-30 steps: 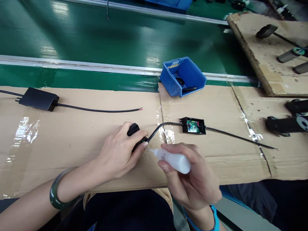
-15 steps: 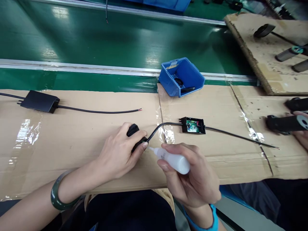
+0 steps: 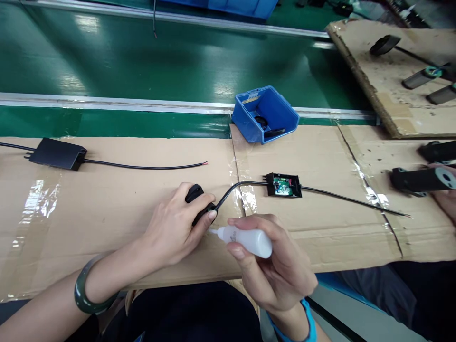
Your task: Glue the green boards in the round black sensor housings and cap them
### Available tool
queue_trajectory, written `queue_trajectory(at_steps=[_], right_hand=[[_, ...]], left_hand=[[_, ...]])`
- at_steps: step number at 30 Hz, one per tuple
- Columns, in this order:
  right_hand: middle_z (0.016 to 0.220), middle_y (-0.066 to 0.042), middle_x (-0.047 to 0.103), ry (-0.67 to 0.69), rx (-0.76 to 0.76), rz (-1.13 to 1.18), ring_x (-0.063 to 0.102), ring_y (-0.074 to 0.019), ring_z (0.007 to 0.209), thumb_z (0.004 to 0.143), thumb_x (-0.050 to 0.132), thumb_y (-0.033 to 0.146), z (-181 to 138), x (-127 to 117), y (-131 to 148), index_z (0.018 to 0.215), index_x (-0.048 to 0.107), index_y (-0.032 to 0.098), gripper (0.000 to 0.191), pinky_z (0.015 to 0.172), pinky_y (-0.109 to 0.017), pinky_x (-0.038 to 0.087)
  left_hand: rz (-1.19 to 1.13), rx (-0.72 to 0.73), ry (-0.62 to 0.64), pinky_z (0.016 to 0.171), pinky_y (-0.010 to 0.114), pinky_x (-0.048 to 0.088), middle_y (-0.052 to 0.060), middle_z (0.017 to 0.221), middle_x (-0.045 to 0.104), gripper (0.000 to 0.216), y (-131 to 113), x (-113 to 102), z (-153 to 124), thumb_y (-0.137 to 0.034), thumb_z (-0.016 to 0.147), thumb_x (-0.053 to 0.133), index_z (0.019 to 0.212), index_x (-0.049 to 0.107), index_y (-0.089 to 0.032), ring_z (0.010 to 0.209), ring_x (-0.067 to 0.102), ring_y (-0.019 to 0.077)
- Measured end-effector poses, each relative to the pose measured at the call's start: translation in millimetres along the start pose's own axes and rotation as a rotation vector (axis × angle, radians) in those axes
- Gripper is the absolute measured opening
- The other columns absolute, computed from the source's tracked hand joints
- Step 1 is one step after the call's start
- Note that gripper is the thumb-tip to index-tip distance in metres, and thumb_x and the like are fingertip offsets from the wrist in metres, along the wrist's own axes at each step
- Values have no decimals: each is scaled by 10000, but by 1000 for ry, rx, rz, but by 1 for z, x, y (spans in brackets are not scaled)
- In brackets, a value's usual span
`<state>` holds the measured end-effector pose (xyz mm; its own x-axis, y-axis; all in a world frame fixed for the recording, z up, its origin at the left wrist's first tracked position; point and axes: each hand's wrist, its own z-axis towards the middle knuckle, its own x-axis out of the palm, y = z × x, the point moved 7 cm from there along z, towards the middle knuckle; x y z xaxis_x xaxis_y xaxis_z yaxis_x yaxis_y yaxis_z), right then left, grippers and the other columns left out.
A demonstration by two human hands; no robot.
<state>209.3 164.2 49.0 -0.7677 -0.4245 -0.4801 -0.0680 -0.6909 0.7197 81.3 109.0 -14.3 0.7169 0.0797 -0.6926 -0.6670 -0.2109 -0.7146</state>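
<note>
My left hand [image 3: 178, 223] is closed around a black plastic housing [image 3: 194, 194] on the cardboard, its underside hidden by my fingers. From that housing a black cable [image 3: 228, 192] curves right into a small open black box with a green circuit board [image 3: 284, 185] inside. Between thumb and fingers, my right hand [image 3: 276, 263] grips a white squeeze bottle [image 3: 247, 241], tilted on its side. The bottle's thin nozzle points left and ends close to my left thumb; whether it touches anything I cannot tell.
A closed black box [image 3: 59, 153] with cables lies at the left. Behind stands a blue bin [image 3: 265, 116] holding black rings. At the right, another person's hand [image 3: 445, 202] is by black cylinders [image 3: 420, 181]. A raised cardboard-covered board [image 3: 402, 102] carries more cylindrical parts.
My right hand has moved the squeeze bottle left and slightly down, bringing its nozzle beneath my left thumb. My left hand keeps its hold on the black housing.
</note>
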Motion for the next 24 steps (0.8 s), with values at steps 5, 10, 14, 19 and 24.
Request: queue_trajectory(at_steps=[5,10,14,19,24], right_hand=[[872,-50,648,-34,63,-12,601,-143,730,855,652,119,-4,-6,-12,1065,610,149,217,570,-252,509],[904,-73,649,-376,264,416,612,-140,699,903,624,159,-11,-23,-42,1041,656,153,142,436,-204,474],[876,-74,641,-537,333,737,606,-105,634,935,613,243,-7,-18,-58,1014,686,147,144,392,-159,457],[918,-71,614,-485,286,690,601,-91,629,945,583,202,-6,-3,-50,1045,655,160,130,424,-155,479],[924,-69,582,-392,106,403,656,-174,875,892,607,119,-16,0,-30,1093,618,152,203,636,-251,581]], left_hand=[[-38,-17,-2,768,391,477,72,1054,496,313,2,-2,2,-384,1018,380,1194,601,-249,882,552,211],[-385,-70,18,886,368,433,48,1048,583,256,12,-7,6,-382,1005,457,1111,632,-228,990,562,202],[-919,-135,199,803,298,463,66,1085,603,331,13,3,4,-405,901,628,1128,594,-167,957,573,193],[-1160,-187,231,874,284,423,57,1110,599,608,9,15,-1,-218,632,867,1165,581,-156,1019,561,197],[-1266,-224,241,795,258,406,44,1015,608,554,6,22,-2,-224,640,868,1120,603,-145,931,550,167]])
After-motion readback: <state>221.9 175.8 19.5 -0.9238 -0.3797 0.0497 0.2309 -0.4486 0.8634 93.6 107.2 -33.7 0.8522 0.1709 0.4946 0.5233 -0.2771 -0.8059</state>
